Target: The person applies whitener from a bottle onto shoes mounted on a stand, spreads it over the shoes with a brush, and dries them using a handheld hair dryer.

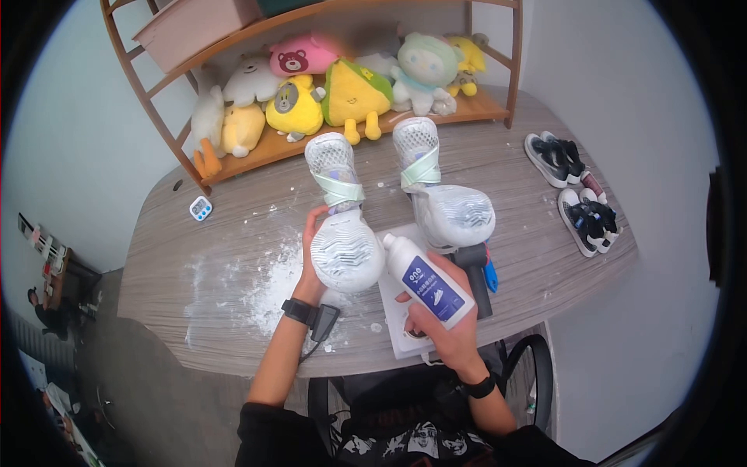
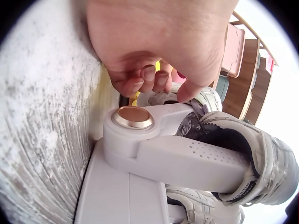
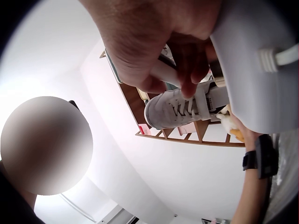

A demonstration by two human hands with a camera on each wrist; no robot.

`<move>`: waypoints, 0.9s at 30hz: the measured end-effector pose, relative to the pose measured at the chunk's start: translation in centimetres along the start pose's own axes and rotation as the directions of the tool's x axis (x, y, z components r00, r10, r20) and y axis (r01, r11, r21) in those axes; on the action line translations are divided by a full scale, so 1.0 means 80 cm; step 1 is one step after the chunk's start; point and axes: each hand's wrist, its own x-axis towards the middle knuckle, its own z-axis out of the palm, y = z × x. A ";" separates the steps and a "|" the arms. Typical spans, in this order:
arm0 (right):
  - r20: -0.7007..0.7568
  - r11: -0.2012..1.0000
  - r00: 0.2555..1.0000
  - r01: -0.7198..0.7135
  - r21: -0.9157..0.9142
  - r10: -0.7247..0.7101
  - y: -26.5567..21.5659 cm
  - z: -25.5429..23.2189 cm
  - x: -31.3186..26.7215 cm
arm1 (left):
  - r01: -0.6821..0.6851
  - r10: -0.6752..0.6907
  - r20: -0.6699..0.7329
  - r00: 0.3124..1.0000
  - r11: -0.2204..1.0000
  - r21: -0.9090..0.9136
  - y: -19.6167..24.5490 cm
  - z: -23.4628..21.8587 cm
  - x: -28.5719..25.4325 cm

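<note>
White sneakers sit on the arms of a white shoe dryer with their pale wavy soles up. My left hand is beside the left sneaker, partly hidden by it. In the left wrist view its fingers hang loosely bent above the dryer's gold-rimmed knob, nothing between them. My right hand grips a white bottle with a blue label showing a shoe. The tilted bottle's top comes close to the left sneaker's sole. Just behind is the right sneaker.
White powdery smears cover the table's left part. A dark grey handled tool and a blue brush lie right of the bottle. Other shoes stand at the right edge, a timer at the left. A shelf of plush toys stands behind.
</note>
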 end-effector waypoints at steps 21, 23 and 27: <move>-0.120 0.960 0.989 -0.046 0.277 0.082 0.011 -0.002 0.008 | 0.002 -0.009 0.016 1.000 0.915 0.403 -0.003 -0.037 -0.037; -0.108 0.964 0.988 -0.078 0.253 0.108 0.010 -0.003 0.008 | 0.019 -0.020 0.002 1.000 0.953 0.303 -0.002 -0.035 -0.038; -0.117 0.965 0.987 -0.083 0.249 0.114 0.011 -0.001 0.007 | 0.064 -0.057 -0.037 0.998 0.971 0.232 0.003 -0.037 -0.039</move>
